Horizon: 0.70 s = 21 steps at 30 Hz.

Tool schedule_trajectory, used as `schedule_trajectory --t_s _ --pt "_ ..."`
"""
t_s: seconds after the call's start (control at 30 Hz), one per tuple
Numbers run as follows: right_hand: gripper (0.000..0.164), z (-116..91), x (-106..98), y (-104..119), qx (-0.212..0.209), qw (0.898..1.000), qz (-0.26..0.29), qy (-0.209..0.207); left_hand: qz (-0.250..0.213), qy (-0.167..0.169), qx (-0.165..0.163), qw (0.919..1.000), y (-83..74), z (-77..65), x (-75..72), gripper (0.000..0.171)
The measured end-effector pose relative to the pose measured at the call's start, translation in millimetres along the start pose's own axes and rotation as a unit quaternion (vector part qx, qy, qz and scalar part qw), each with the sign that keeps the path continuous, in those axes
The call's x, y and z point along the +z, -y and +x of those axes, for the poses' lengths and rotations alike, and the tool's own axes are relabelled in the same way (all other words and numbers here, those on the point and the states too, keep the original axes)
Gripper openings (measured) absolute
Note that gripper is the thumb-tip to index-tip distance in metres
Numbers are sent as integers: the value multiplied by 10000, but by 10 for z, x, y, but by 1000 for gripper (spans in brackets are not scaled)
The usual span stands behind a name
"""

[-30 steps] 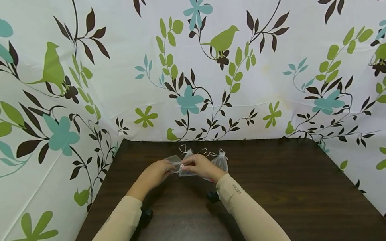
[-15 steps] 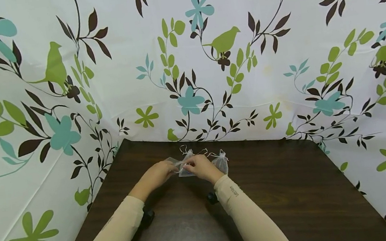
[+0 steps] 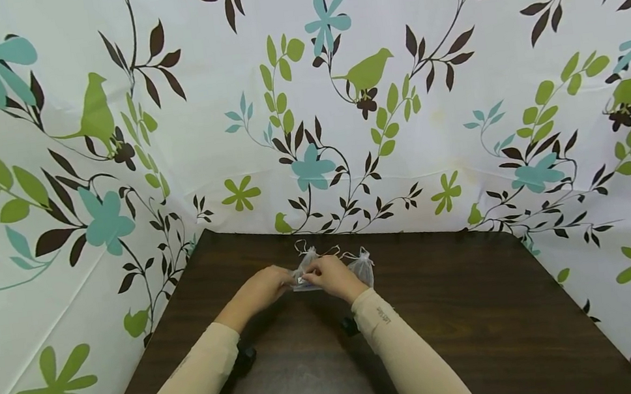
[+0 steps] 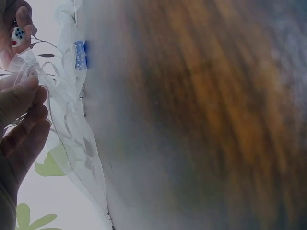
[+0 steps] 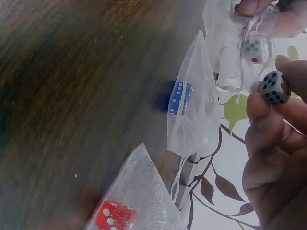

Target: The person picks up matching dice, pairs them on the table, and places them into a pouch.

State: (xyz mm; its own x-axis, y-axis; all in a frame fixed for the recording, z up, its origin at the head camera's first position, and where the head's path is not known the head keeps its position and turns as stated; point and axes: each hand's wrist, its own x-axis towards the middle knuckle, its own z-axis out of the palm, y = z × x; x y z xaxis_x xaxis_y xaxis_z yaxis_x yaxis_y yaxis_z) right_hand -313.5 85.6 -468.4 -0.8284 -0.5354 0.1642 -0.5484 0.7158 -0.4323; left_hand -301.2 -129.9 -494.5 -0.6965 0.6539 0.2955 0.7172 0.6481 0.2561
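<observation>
My left hand [image 3: 264,289] pinches the gathered mouth of a sheer white drawstring bag [image 4: 72,124] between thumb and fingers. Close beside it, my right hand [image 3: 332,275] holds a white die [image 5: 275,88] with blue and red dots at its fingertips, next to the bag's mouth. Another white die [image 5: 255,51] shows through sheer material below the left fingers. On the table lies a second sheer bag with a blue die [image 5: 180,98] inside. A third bag [image 3: 363,266], partly behind the right hand in the head view, contains a red die [image 5: 115,215].
The dark wood table [image 3: 455,324] reaches back to a white curtain [image 3: 431,77] printed with leaves, birds and flowers. Curtain also hangs along the left and right sides. Thin white drawstrings [image 3: 300,246] trail from the bags toward the back.
The bag at the left hand, spread out behind it earlier, is now mostly hidden by that hand in the head view. The die in the right fingers shows again after being covered.
</observation>
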Motion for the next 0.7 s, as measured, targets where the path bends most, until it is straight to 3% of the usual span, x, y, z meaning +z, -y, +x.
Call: schedule_trajectory --t_s 0.5,0.7 --pt "16 -42 -22 -36 257 9978 613 88 -40 -44 51 10000 8 -12 -11 17" --pt "13 -35 -17 -88 114 9957 905 158 -72 -81 16 9999 24 -14 -1 16"
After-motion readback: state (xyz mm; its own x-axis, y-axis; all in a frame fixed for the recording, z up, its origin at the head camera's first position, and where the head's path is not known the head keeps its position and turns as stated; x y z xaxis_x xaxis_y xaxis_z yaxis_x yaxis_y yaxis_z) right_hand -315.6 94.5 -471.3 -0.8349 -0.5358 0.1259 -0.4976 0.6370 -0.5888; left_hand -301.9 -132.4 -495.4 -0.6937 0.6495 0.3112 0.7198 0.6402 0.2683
